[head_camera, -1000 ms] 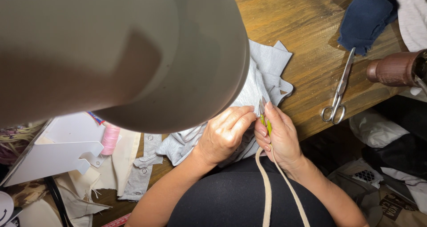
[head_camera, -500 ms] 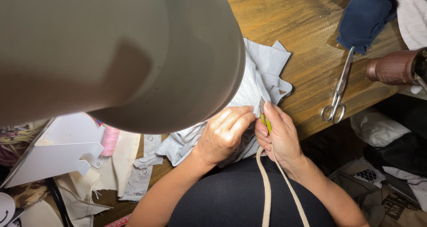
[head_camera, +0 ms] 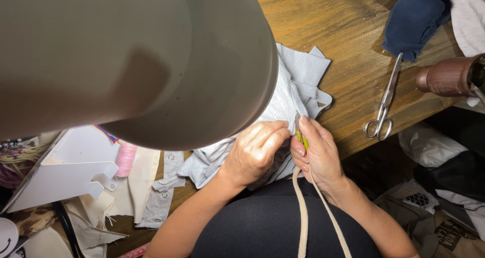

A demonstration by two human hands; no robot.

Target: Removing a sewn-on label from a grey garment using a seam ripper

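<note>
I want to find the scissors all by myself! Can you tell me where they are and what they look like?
Start at the brown wooden table. On its bare part, to the right of the grey cloth that both hands work on, lie the scissors, near the table's edge. They are the only shiny all-metal thing there, long and thin, with two round finger loops pointing toward the person.

Grey cloth (head_camera: pixel 298 81): soft knit, crumpled, folded in layers, strips trailing at right edge; lies on wooden tabletop at near edge, far part hidden under lamp shade, near part bunched under both hands.
Green tool (head_camera: pixel 302 136): small, slim, yellow-green handle, metal tip; upright, pinched between fingers, tip at cloth fold, mostly hidden.
</note>
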